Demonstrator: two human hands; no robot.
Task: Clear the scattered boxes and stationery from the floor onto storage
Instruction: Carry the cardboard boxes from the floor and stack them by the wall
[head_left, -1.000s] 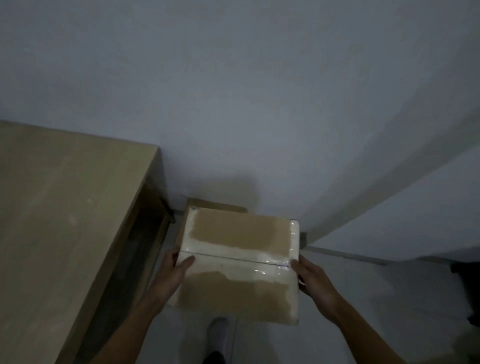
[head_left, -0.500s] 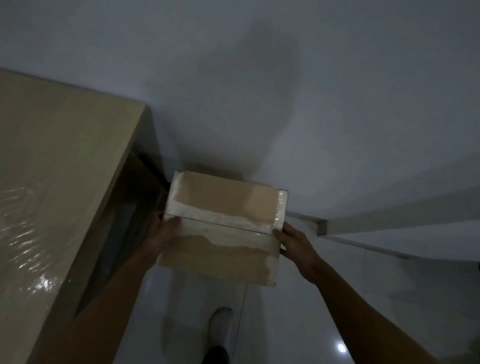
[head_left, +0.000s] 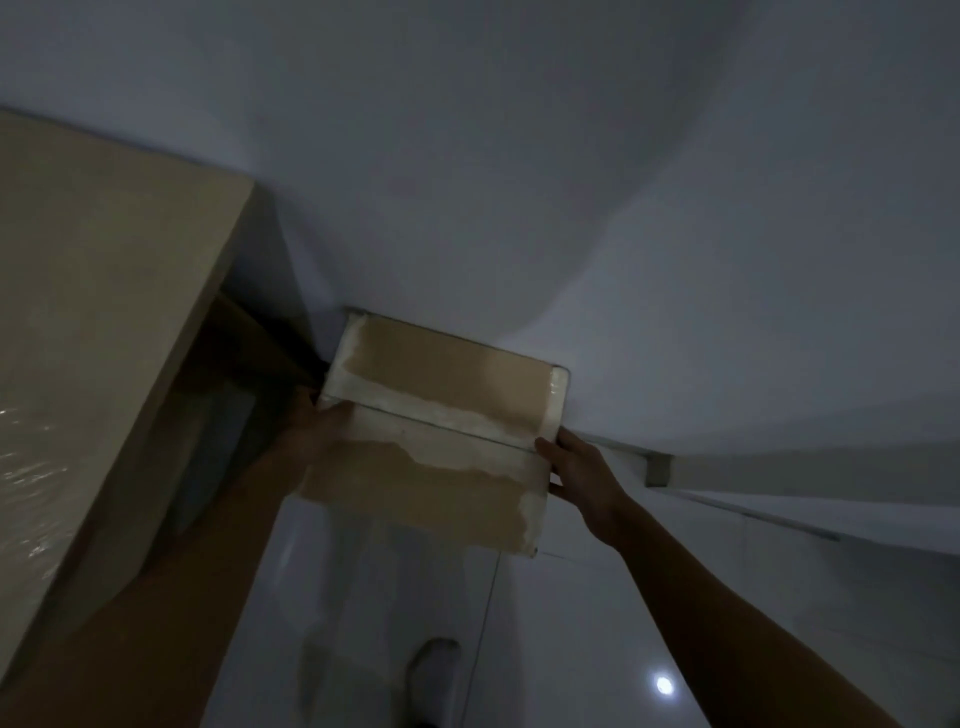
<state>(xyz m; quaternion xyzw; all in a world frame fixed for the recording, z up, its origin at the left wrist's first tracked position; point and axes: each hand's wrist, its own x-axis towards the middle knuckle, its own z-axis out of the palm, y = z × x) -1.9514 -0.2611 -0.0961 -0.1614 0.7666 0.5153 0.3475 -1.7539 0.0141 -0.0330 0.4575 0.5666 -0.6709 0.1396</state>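
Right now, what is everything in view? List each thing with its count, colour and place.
box: one, brown cardboard with pale torn patches and clear tape, held up at centre near the wall
desk: one, light wood, left side, beside the box
wall: pale grey, across the top
floor: glossy white tiles, bottom, with a bright light reflection at lower right
foot: one, in a pale shoe or sock, bottom centre on the floor
left hand: one, holds the box's left edge
right hand: one, holds the box's right edge
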